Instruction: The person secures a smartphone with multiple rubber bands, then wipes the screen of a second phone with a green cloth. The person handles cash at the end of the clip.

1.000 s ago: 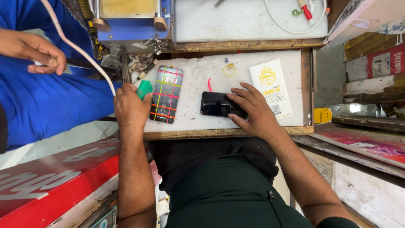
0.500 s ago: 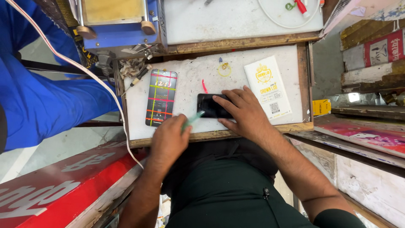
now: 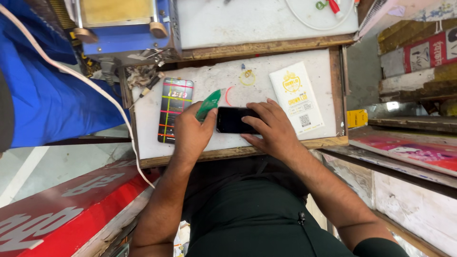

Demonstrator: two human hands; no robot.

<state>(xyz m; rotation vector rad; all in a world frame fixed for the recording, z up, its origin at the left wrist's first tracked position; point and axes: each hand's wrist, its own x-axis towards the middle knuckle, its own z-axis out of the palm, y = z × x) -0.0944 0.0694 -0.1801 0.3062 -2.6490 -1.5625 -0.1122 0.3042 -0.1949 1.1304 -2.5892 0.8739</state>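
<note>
On the white board point(image 3: 285, 135), dark phone point(image 3: 233, 120) lying crosswise, right hand point(image 3: 269, 126) pinning, left hand point(image 3: 190, 133) alongside

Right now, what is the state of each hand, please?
Left hand: closed, pinching a green plastic card beside the dark phone.
Right hand: open, fingers spread, pressing down on the dark phone.

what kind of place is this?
Likely a small phone-repair stall. A dark phone lies on a scuffed white work board under the right hand, the left hand holds a green plastic card, and a blue bench machine stands behind.
</note>
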